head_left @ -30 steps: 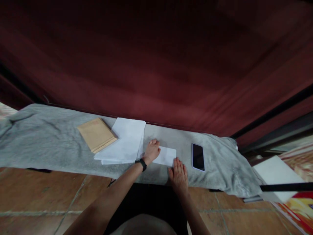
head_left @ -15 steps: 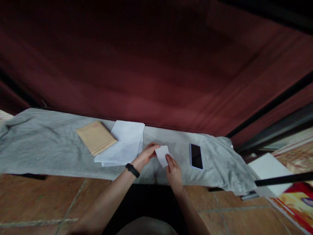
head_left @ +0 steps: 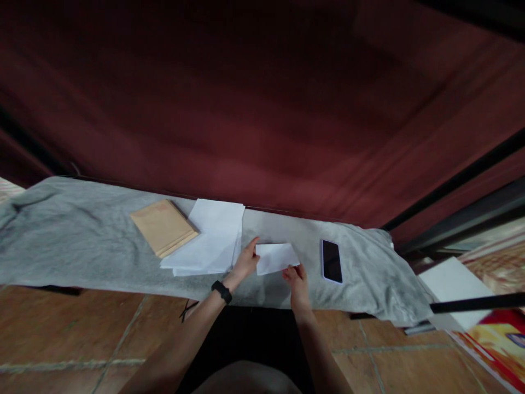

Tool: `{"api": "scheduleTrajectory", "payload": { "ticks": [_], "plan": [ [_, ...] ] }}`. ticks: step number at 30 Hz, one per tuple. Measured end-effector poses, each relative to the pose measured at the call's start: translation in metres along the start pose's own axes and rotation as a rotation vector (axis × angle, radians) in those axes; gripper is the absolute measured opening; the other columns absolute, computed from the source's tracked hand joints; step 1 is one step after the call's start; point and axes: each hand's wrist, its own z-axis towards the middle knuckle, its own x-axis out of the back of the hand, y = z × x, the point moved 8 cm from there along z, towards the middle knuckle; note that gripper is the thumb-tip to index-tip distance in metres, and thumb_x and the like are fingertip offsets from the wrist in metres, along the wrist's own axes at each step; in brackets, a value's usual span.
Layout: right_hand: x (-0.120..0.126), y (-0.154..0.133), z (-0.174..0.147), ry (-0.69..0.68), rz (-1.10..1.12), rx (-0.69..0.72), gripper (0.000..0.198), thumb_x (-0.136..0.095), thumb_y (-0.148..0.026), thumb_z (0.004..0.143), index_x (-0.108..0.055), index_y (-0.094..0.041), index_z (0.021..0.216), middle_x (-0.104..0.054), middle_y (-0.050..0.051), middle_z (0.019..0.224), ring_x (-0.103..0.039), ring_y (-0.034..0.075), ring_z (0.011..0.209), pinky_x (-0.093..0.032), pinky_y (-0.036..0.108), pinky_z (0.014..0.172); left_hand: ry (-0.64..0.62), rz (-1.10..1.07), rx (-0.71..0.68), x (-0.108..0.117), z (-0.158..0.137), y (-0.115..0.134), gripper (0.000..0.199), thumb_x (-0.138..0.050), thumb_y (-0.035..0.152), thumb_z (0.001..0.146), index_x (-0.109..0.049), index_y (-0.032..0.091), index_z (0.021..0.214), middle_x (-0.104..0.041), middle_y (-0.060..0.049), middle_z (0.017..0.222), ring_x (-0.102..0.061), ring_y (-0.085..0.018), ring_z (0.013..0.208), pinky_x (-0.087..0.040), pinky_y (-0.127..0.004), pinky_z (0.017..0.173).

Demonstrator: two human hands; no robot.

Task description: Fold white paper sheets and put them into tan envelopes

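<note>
Centrally, my left hand (head_left: 246,262) is gripping the white paper (head_left: 275,258) by its left edge and my right hand (head_left: 298,280) by its near right corner, over the grey cloth (head_left: 287,225), presumably keeping it steady.

Illumination: dim overall; source direction cannot be determined. The red backdrop (head_left: 262,153) grades from near-black at 12 o'clock to dull red toward centre. The paper stack (head_left: 213,235) at 8 o'clock and the white sheet (head_left: 274,258) between 5 and 6 o'clock read brightest. The tan stack (head_left: 162,224) shows a narrow dark shadow along its 2 o'clock side. Sharpness: fine detail soft throughout. Distortion: wide-angle stretching affects the printed packaging (head_left: 502,342) at 4 o'clock.
</note>
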Motion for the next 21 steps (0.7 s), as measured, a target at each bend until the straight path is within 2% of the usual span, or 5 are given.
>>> {"api": "scheduleTrajectory", "payload": {
  "ticks": [5, 10, 15, 18, 21],
  "plan": [
    [0.024, -0.011, 0.005, 0.068, -0.517, 0.348, 0.055, -0.047, -0.037, 0.090, -0.049, -0.015, 0.141, -0.063, 0.016, 0.124, -0.064, 0.027, 0.108, -0.053, 0.045, 0.092, -0.026, 0.273, -0.074, 0.004, 0.013, 0.002, 0.070, -0.047, -0.002, 0.077, -0.051, 0.016, 0.144, -0.072, -0.010, 0.115, -0.067, -0.022, 0.105, -0.051, -0.036, 0.098],
    [-0.013, -0.030, -0.012, -0.083, -1.016, 0.736, 0.045, -0.036, -0.025, 0.099, -0.054, -0.018, 0.139, -0.055, 0.015, 0.144, -0.049, 0.025, 0.134, -0.044, 0.045, 0.109, -0.005, 0.424, -0.100, -0.004, 0.010, 0.009, 0.066, -0.046, 0.000, 0.083, -0.049, 0.018, 0.146, -0.061, -0.015, 0.138, -0.063, -0.024, 0.118, -0.047, -0.038, 0.106],
    [-0.044, -0.019, -0.017, -0.223, -1.327, 0.843, 0.049, -0.037, -0.020, 0.100, -0.047, -0.012, 0.147, -0.048, 0.017, 0.153, -0.040, 0.025, 0.144, -0.035, 0.047, 0.116, 0.106, 0.698, -0.233, -0.021, -0.015, 0.025, 0.053, -0.040, 0.008, 0.093, -0.048, 0.014, 0.145, -0.045, -0.018, 0.153, -0.046, -0.031, 0.138, -0.037, -0.048, 0.114],
    [-0.047, -0.015, -0.016, -0.252, -1.401, 0.857, 0.049, -0.035, -0.020, 0.102, -0.045, -0.010, 0.149, -0.044, 0.018, 0.156, -0.038, 0.026, 0.146, -0.031, 0.049, 0.117, 0.053, 0.823, -0.418, -0.047, -0.032, 0.030, 0.046, -0.040, 0.020, 0.099, -0.049, 0.015, 0.144, -0.040, -0.015, 0.158, -0.035, -0.029, 0.147, -0.030, -0.050, 0.119],
    [-0.043, -0.015, -0.015, -0.264, -1.422, 0.872, 0.050, -0.032, -0.020, 0.102, -0.043, -0.010, 0.150, -0.043, 0.017, 0.156, -0.039, 0.026, 0.145, -0.032, 0.049, 0.117, 0.020, 0.847, -0.475, -0.060, -0.041, 0.025, 0.049, -0.039, 0.031, 0.102, -0.046, 0.015, 0.147, -0.040, -0.015, 0.159, -0.032, -0.027, 0.149, -0.025, -0.050, 0.122]
  ]
}}
